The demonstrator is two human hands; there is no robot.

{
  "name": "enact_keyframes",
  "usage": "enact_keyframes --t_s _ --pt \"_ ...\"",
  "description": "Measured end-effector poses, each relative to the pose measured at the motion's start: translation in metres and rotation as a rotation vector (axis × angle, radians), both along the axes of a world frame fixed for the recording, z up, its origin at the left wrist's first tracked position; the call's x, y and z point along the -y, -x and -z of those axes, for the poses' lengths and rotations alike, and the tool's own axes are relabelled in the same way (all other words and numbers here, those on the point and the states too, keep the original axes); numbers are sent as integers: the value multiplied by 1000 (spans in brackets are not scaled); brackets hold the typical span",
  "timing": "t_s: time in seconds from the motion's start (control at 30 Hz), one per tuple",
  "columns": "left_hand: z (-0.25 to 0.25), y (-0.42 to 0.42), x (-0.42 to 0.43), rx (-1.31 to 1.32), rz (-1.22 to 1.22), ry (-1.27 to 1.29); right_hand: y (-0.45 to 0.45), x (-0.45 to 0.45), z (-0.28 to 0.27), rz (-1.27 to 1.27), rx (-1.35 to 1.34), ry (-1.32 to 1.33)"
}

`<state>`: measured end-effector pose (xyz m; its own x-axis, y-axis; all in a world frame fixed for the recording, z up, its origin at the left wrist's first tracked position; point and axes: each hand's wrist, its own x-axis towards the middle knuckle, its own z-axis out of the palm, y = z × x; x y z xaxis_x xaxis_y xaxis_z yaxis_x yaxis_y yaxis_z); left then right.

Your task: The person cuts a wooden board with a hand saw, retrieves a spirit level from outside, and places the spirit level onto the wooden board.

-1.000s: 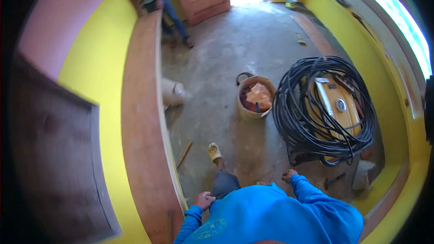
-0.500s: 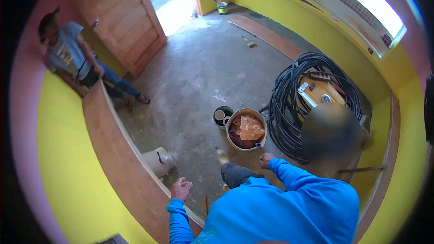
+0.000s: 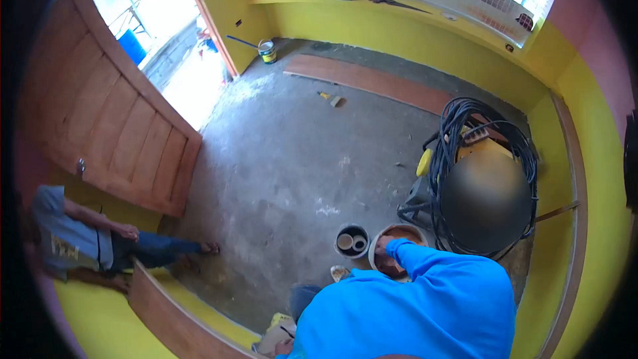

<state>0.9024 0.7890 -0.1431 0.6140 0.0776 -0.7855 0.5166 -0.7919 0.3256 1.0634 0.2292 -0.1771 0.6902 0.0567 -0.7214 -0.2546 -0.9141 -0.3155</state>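
Note:
My right hand (image 3: pixel 383 244) is at the near-left rim of a round bucket (image 3: pixel 425 233), reaching into it. Its fingers are partly out of sight, so their grip is unclear. Inside the bucket is something reddish-brown, largely covered by my blue sleeve. A smaller dark bucket (image 3: pixel 351 242) with pale round pieces in it stands just left of it. Low in the view, my left hand (image 3: pixel 284 347) shows only in part beside a pale sack (image 3: pixel 271 336). Whether it touches the sack, I cannot tell.
At left, a person (image 3: pixel 80 239) stands by a long brown board (image 3: pixel 166 309) along the wall. Coiled black cable (image 3: pixel 458 119) hangs over a yellow machine on the right. A brush (image 3: pixel 331 99) and a flat plank (image 3: pixel 372 80) lie on the floor. The wooden door (image 3: pixel 119 106) stands ajar.
My right hand has moved from beside the bucket into it. My left hand has dropped lower, mostly out of sight. The view has shifted, showing more of the doorway and shelf.

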Motion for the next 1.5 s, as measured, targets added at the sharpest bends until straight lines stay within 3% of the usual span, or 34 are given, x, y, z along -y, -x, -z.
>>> enact_keyframes --t_s 0.1,0.2,0.3,0.37,0.4,0.47,0.5,0.53,0.57,0.6,0.63,0.67,0.7,0.73,0.83,0.9,0.97,1.0,1.03,1.1,1.17,1.23,1.33,1.43,1.5 --pt "-54 -116 12 14 -29 8 -123 -25 -9 55 115 26" --pt "-60 -226 6 40 37 33 -226 -45 5 184 232 -15" --pt "105 -315 -81 197 298 74 -299 -69 9 428 212 -135" --pt "127 -402 -102 229 359 207 -320 -85 14 510 160 -163" --pt "105 -462 -83 216 564 74 -329 -91 -2 545 127 -171" --pt "31 -575 -59 187 703 49 -339 -100 -36 521 44 -119" --pt "50 -635 -64 215 894 -104 -339 -100 -43 520 21 -113" --pt "65 -697 -70 169 927 -96 -341 -100 -45 518 5 -111" --pt "88 -753 -85 280 505 240 -342 -96 -41 584 -41 -107" --pt "-9 -802 -22 520 693 134 -338 -88 -30 648 -86 -101" --pt "-46 -899 34 268 452 124 -343 -73 -2 505 -78 8" --pt "-97 -933 84 307 429 133 -331 -59 26 337 -63 124" --pt "-126 -957 122 352 402 145 -325 -49 54 324 -130 183" --pt "-116 -989 139 340 368 200 -332 -42 73 310 -194 243" --pt "-61 -1062 188 210 288 285 -383 -8 94 837 -513 -18" --pt "-44 -1078 213 17 281 224 -439 20 91 999 -466 -76" --pt "-65 -1081 258 -41 661 78 -494 51 80 1112 -318 -152" --pt "-71 -1087 273 -52 720 68 -523 72 74 1137 -194 -202" --pt "-73 -1094 288 -63 784 63 -581 97 13 1333 -157 -194" --pt "-79 -1116 317 -77 819 84 -628 149 25 1167 231 -90" --pt "-88 -1147 349 -83 768 121 -681 199 11 1073 444 -7" --pt "-78 -1187 374 -118 740 130 -724 239 -4 1263 465 -238" --pt "-66 -1253 417 -91 625 144 -776 277 -38 1266 415 -159" --pt "-33 -1317 448 -68 528 190 -791 302 0 1015 292 137" --pt "-40 -1350 485 -71 387 162 -783 309 40 993 68 19"
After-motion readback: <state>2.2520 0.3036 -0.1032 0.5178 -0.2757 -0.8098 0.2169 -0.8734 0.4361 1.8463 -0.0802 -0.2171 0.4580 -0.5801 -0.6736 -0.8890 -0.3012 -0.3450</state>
